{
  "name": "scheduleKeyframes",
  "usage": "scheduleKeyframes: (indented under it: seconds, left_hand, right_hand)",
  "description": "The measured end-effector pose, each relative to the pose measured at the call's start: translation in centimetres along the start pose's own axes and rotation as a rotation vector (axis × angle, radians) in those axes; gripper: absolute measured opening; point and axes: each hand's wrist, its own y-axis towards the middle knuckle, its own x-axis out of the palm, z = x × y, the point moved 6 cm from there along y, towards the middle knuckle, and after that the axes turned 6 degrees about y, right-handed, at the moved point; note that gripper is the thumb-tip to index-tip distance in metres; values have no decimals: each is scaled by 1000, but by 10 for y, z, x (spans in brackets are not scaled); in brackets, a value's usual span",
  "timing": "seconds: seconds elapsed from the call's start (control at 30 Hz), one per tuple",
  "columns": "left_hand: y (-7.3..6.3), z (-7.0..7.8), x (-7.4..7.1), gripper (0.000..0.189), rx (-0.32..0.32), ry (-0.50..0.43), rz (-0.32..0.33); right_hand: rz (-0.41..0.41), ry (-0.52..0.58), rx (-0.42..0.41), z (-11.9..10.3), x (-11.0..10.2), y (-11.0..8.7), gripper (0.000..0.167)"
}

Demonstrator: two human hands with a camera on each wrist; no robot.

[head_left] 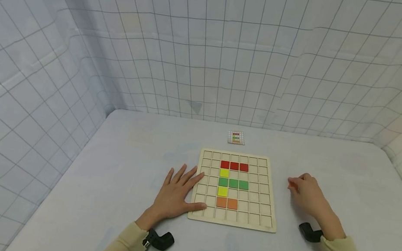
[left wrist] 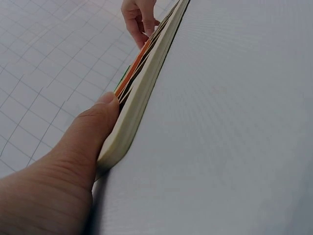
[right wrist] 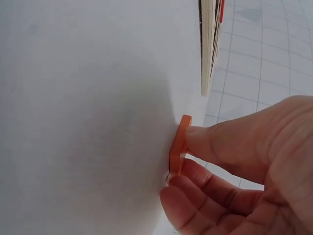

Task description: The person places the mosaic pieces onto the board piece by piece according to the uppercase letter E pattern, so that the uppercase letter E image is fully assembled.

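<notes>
A square wooden grid board (head_left: 254, 218) lies on the table, with colored square tiles set in its cells. Three red tiles (head_left: 234, 166) form the upper row, three green tiles (head_left: 233, 183) a middle row, and two orange tiles (head_left: 227, 203) a lower one. Single yellow tiles (head_left: 222, 191) sit between these rows at their left end. My left hand (head_left: 173, 198) rests with fingers spread at the board's left edge, thumb over the lower left corner. To the right of the board, my right hand (head_left: 308, 197) pinches an orange tile (right wrist: 180, 147) between thumb and fingers, close over the table.
Behind the board lies a small card (head_left: 236, 137) printed with a grid of colored squares. White cloth walls with dark grid lines (head_left: 212, 57) enclose the table (head_left: 134, 145) at the back and both sides. Each wrist wears a black device (head_left: 161, 240).
</notes>
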Motion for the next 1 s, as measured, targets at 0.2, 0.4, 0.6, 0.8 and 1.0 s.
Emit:
scheduleKeyframes:
  seconds: [0.2, 0.4, 0.6, 0.8, 1.0]
  left_hand:
    - [0, 0, 0, 90, 2, 5, -3]
    - [0, -1, -1, 89, 3, -5, -1]
    - [-1, 1, -1, 89, 6, -10, -3]
    - [-2, 0, -1, 89, 7, -3, -2]
    - [-3, 0, -2, 89, 7, -6, -2]
  right_hand:
    - [-16, 95, 42, -4, 0, -6, 25]
    - [-6, 160, 25, -11, -2, -12, 14]
    - [38, 202, 8, -23, -2, -19, 5]
    - [70, 265, -98, -46, 7, -24, 10]
    - [-75, 432, -204, -72, 27, -28, 9]
